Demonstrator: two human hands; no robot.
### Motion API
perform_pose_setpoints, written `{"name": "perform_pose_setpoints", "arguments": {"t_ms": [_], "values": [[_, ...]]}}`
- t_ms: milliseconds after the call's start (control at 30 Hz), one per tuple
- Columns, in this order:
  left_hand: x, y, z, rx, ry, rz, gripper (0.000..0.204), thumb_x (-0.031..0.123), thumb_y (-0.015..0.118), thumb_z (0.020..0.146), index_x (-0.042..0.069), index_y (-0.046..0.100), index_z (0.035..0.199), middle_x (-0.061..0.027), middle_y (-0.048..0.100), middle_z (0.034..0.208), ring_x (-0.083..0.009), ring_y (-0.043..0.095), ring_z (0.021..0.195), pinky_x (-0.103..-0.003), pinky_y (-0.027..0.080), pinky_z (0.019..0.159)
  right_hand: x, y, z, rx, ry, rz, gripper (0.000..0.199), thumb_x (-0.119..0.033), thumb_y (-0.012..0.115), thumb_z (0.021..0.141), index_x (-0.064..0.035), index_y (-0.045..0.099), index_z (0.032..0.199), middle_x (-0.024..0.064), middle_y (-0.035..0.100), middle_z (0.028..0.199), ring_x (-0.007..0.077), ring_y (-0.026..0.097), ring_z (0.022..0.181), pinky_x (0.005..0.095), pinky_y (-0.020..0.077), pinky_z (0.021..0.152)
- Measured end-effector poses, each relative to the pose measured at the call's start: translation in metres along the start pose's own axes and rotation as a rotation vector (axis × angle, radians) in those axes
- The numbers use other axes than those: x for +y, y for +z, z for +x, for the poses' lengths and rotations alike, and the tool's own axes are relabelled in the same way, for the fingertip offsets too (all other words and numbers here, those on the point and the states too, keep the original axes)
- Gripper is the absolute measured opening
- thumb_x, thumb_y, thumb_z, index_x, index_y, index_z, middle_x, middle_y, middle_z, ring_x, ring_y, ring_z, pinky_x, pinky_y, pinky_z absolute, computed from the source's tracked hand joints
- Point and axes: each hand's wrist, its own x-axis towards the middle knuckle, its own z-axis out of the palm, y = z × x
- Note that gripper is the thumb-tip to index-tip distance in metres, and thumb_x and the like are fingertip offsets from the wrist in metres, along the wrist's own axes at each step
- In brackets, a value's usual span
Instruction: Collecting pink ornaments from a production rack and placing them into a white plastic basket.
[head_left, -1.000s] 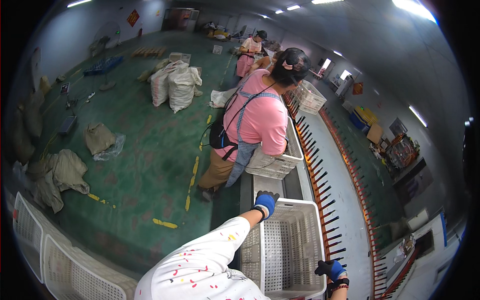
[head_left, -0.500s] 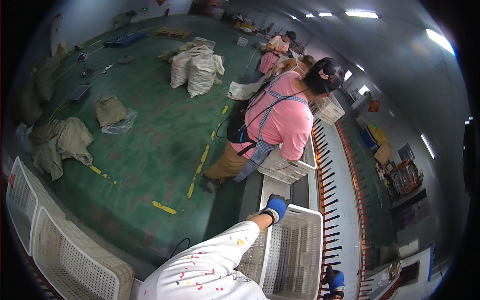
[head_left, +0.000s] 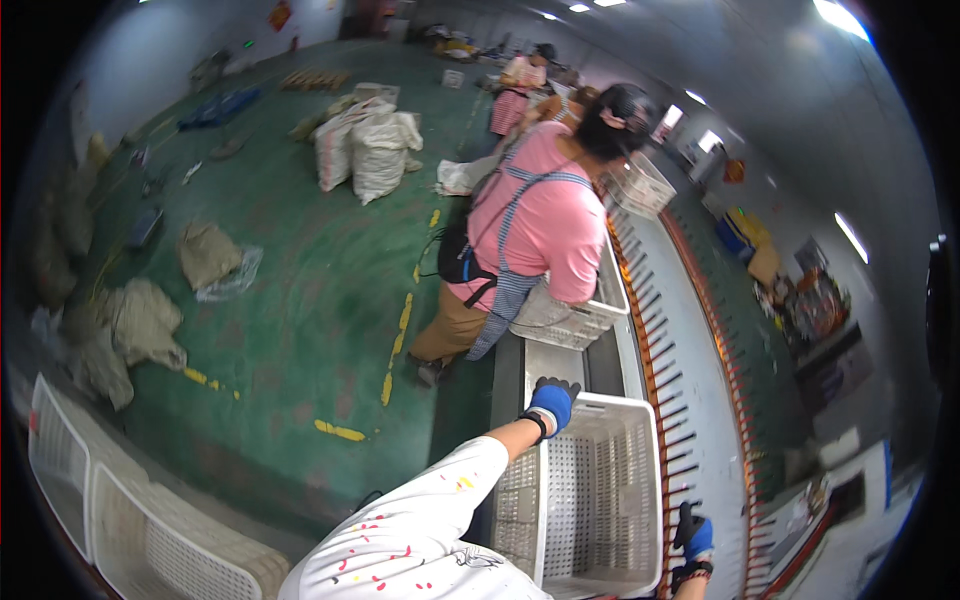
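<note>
Green-painted concrete floor (head_left: pixel 300 290) with yellow markings fills a large workroom; a long conveyor line (head_left: pixel 690 330) runs along its right side. Counted: 1 white slatted crate (head_left: pixel 600 490) before the wearer, 2 stacked crates (head_left: pixel 110 500) at lower left, 2 filled white sacks (head_left: pixel 365 150). 1 co-worker in a pink shirt (head_left: pixel 550 225) leans on another crate. Left hand (head_left: pixel 551 402), blue-gloved, fingers curled over the crate's far-left rim. Right hand (head_left: pixel 694 536), gloved, beside the crate's right edge; its closure cannot be determined.

Crate (head_left: pixel 600 490) between both hands; co-worker (head_left: pixel 540 230) behind it.
</note>
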Motion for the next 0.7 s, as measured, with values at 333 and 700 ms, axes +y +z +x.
{"name": "perform_pose_setpoints", "arguments": {"t_ms": [333, 700], "values": [[0.022, -0.006, 0.045, 0.099, 0.141, -0.158, 0.041, 0.024, 0.058, 0.077, 0.007, 0.056, 0.114, -0.0183, 0.062, 0.09, -0.0352, 0.059, 0.084, -0.044, 0.046, 0.075, -0.094, -0.086, -0.022, 0.228, -0.328, 0.05, 0.047, -0.032, 0.064, 0.085, 0.0018, 0.056, 0.052, 0.0108, 0.042, 0.041, 0.0167, 0.038, 0.035, 0.033, 0.0298, 0.041], [0.065, -0.005, 0.063, 0.046, 0.112, -0.24, 0.037, 0.015, 0.056, 0.078, 0.007, 0.056, 0.114, -0.0232, 0.061, 0.093, -0.0401, 0.058, 0.086, -0.045, 0.046, 0.077, -0.063, -0.124, -0.036, -0.282, -0.65, -0.009, 0.019, -0.019, 0.061, 0.078, -0.0006, 0.066, 0.077, 0.0183, 0.06, 0.065, 0.0336, 0.06, 0.063, 0.0392, 0.0449, 0.057]]}}
